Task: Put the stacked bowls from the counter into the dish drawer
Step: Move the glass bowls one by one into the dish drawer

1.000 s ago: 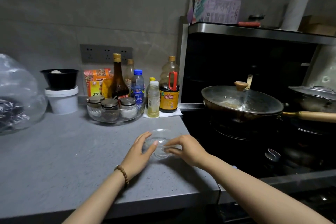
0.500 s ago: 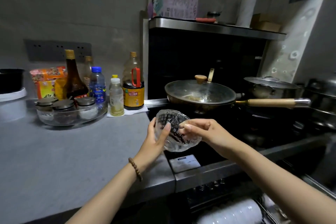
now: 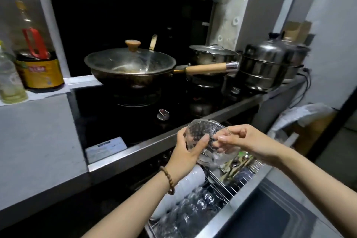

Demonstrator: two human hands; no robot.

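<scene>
1. The person is holding the stacked bowls [image 3: 201,128], clear patterned glass, in the air just above the open dish drawer [image 3: 235,205]. How many are nested is hard to tell.
2. The left hand [image 3: 183,154] is gripping the stack from its left side, with the thumb lying across the glass and the fingers curling behind it.
3. The right hand [image 3: 251,141] is pinching the right rim between thumb and fingertips.
4. The stack is tilting, with its mouth facing up toward the stove, and it is touching nothing in the drawer.
5. Done, as things lie: the bowls are off the counter [image 3: 34,141], and the drawer is standing pulled out below the stove front.
6. Left to do: lowering the stack into the wire rack and letting go.
7. White bowls [image 3: 185,185] and other glassware [image 3: 189,210] are filling the near-left part, and utensils [image 3: 237,164] are lying farther right, so the person is probably looking for a free slot between them.
8. Overall the task is looking past halfway, with the carry nearly over and the placing not yet done.
</scene>
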